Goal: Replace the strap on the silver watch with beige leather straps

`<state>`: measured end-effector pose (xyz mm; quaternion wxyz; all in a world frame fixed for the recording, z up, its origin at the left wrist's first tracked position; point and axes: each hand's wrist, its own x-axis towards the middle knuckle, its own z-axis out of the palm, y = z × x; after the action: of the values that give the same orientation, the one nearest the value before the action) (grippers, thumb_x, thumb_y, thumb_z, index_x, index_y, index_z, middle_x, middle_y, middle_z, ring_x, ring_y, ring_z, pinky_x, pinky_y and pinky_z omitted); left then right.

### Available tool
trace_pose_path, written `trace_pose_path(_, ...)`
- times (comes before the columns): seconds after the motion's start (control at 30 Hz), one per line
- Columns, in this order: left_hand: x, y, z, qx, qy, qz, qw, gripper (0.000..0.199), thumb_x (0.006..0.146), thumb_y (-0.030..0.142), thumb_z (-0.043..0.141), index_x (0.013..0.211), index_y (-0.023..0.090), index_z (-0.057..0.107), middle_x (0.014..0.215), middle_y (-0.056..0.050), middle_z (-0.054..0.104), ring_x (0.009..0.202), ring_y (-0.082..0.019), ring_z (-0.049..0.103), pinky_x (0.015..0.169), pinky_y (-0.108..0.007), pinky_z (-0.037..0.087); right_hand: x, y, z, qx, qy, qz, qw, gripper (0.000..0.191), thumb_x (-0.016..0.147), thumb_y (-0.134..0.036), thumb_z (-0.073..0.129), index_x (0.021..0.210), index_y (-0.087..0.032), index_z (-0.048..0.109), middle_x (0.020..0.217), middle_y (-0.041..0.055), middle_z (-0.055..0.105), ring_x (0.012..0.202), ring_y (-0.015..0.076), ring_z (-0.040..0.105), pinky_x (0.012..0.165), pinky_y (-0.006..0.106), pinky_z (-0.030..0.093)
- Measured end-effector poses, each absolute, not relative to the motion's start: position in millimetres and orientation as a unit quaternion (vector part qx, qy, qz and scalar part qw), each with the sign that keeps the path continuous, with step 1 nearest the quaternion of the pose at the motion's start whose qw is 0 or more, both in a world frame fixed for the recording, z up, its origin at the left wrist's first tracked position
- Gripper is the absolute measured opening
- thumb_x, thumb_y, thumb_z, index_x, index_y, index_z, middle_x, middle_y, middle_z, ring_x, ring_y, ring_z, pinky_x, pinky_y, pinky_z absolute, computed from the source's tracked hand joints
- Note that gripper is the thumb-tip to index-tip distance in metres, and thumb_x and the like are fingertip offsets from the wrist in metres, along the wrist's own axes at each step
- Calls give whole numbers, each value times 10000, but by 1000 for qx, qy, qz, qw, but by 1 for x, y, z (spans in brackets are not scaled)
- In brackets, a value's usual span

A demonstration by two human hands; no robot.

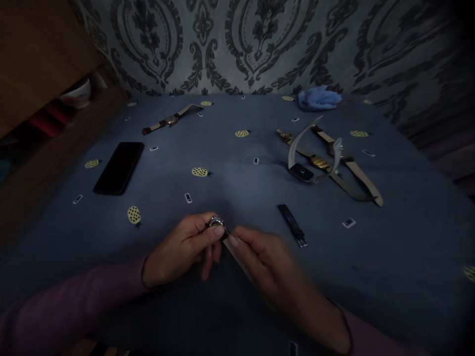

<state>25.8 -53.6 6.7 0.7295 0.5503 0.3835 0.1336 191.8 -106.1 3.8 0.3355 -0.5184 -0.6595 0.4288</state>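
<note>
My left hand [185, 242] is closed around a small silver watch [216, 221], with the thumb pressed on its case. My right hand [265, 254] pinches a watch strap [233, 251] close to the case; its pale underside shows below the fingers. Whether the strap is joined to the case is hidden by the fingertips. To the right of my hands, a separate dark strap piece [291, 225] with a metal buckle lies flat on the table.
A black phone [119, 168] lies at left, and a brown-strapped watch [170, 120] is behind it. At right, a white-banded smartwatch [301, 171], a gold watch [319, 162] and a pale-lined watch strap [361, 178] overlap. A blue cloth [319, 98] sits by the patterned wall.
</note>
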Motion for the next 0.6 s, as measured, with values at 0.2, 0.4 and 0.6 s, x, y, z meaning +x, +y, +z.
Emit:
trace_pose_path(0.2, 27, -53, 7, 547, 382, 137, 732, 352, 946, 351, 430, 664, 153, 498, 404, 40, 495, 352, -53, 440, 414, -153, 277, 194, -106, 3, -505, -648, 464, 331, 342, 978, -259, 394, 694, -186, 571, 591, -45, 517, 513, 83, 455, 514, 201, 367)
trace_pose_path(0.4, 25, -52, 4, 549, 374, 141, 735, 350, 947, 361, 439, 671, 155, 501, 405, 42, 500, 353, -54, 451, 418, -155, 291, 193, -104, 2, -504, -641, 470, 337, 339, 970, -253, 404, 682, -185, 567, 579, -50, 495, 503, 81, 440, 497, 203, 351)
trace_pose_path(0.6, 26, -53, 5, 566, 372, 146, 721, 337, 952, 348, 439, 683, 153, 496, 422, 50, 501, 359, -49, 461, 410, -149, 284, 192, -104, 2, -497, -626, 492, 346, 329, 966, -248, 402, 693, -188, 574, 583, -47, 515, 521, 87, 465, 523, 204, 375)
